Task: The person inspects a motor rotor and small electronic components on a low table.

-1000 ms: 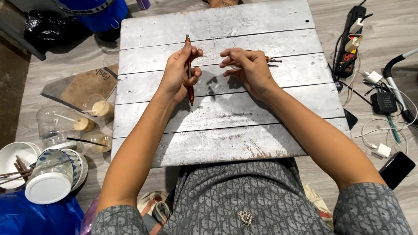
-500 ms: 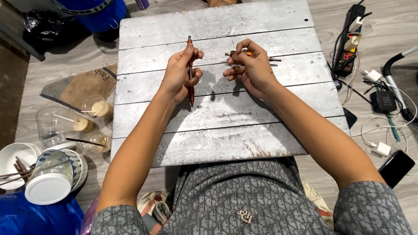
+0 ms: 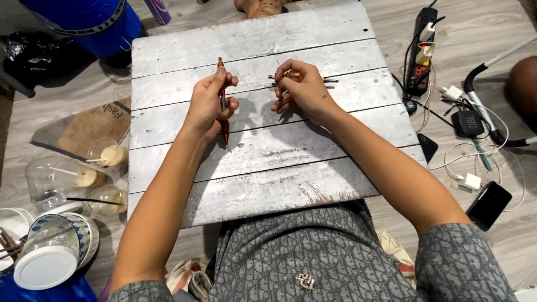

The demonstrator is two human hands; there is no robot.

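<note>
A low table of silver-painted wooden planks lies in front of me. My left hand grips a thin orange-brown pen that points toward me, its tip just above the planks. My right hand is closed on another thin pen-like stick with an orange part, held crosswise a little above the table. The two hands are a short gap apart near the table's middle back.
Left of the table stand plastic cups, a clear container, bowls and a white lid. A blue bin is at back left. At right lie a power strip, chargers with cables and a phone.
My right hand has lifted the stick off the planks and closed on it, shifting slightly left. The left hand has kept its pen almost still.
</note>
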